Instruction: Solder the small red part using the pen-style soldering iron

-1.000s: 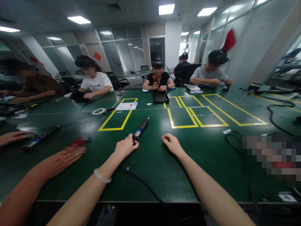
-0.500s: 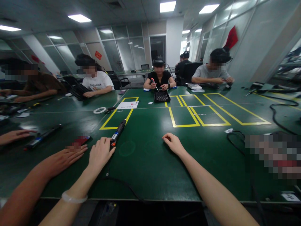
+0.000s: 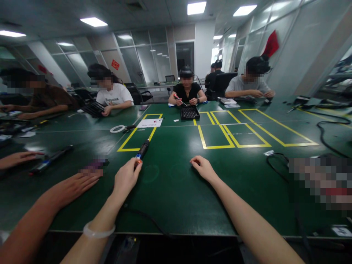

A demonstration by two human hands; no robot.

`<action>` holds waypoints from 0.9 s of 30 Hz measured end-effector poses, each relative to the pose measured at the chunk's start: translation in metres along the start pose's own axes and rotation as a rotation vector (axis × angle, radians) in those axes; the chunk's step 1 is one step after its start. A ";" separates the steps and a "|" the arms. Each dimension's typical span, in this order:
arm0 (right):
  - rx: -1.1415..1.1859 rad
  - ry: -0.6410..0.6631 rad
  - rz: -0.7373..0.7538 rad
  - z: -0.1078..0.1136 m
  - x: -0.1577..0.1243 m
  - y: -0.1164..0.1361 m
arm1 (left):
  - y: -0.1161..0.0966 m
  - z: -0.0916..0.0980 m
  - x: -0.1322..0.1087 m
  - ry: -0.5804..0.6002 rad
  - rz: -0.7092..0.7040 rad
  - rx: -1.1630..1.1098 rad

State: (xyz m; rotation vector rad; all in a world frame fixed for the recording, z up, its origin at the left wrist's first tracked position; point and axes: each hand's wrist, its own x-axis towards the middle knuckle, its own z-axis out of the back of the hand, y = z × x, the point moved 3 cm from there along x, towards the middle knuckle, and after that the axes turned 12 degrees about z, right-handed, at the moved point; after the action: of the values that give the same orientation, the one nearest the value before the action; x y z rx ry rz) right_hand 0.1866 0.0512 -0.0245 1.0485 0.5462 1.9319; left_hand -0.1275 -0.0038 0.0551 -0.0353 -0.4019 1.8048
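Note:
My left hand (image 3: 127,178), with a pale bracelet (image 3: 99,231) on its wrist, is closed around the rear part of an electric screwdriver (image 3: 143,147). The tool's dark front end points away from me, toward a yellow-taped rectangle. Most of its handle is hidden by my fingers. To the right, my right hand (image 3: 204,169) rests on the green table (image 3: 170,198) with its fingers loosely curled and nothing visible in them. A black cable (image 3: 145,215) runs along the table below my left hand.
Close on my left lies another person's hand (image 3: 79,179), near a second electric screwdriver (image 3: 51,160). A paper sheet (image 3: 150,123) and a white ring (image 3: 117,129) lie ahead. Across the table a person works over a black tray (image 3: 189,112). Cables (image 3: 277,157) lie at right.
My left hand has moved right and its fingers have wrapped further around the electric screwdriver, which shifted slightly right. My right hand stayed put. The person opposite tilted their screwdriver lower.

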 end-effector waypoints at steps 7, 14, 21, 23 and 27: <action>0.068 -0.023 0.019 0.002 0.001 0.004 | -0.110 -0.027 0.002 0.512 -0.294 -0.651; 0.461 0.060 0.030 -0.008 0.004 0.008 | -0.136 -0.078 -0.001 0.881 -0.300 -0.900; 0.522 0.147 0.049 -0.009 0.000 0.022 | -0.123 -0.088 -0.003 0.939 -0.284 -0.964; 0.518 0.140 0.048 -0.009 0.000 0.023 | -0.123 -0.088 -0.002 0.913 -0.274 -0.947; 0.514 0.100 0.042 -0.009 0.002 0.020 | -0.122 -0.093 0.000 0.910 -0.230 -0.948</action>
State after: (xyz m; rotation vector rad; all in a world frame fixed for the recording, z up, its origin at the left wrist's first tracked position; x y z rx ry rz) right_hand 0.1692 0.0421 -0.0150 1.2871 1.1267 1.9333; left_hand 0.0083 0.0461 0.0026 -1.3483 -0.5194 1.0682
